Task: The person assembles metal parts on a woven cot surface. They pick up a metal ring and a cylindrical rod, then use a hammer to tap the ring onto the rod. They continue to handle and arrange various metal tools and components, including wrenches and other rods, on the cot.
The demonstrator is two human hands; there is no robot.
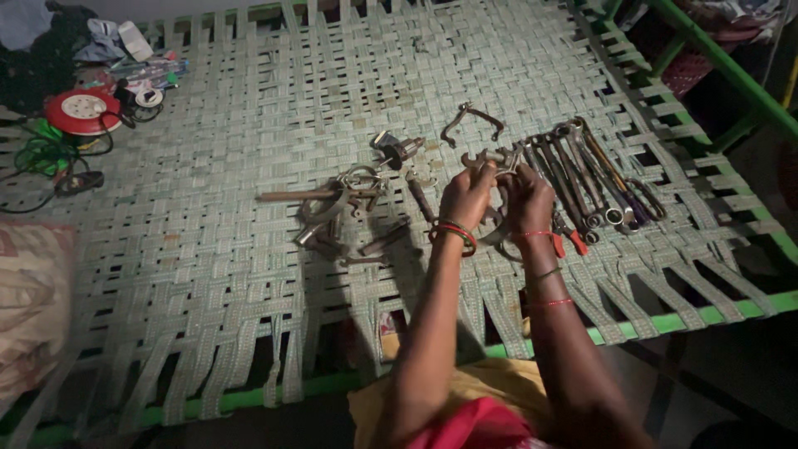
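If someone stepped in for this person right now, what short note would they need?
Left hand and right hand: both raised together, sharing a grip on a rusty open-ended metal spanner.
Laid in a row to the right: dark long-handled spanners and pliers.
Loose to the left: a heap of rusty metal tools; a curved metal clamp piece lies above.
All rest on the green woven-strap cot.

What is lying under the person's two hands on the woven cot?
Both the left hand and right hand grip an open-ended spanner. Beneath them lie the woven webbing and part of a metal ring; the rest is covered.
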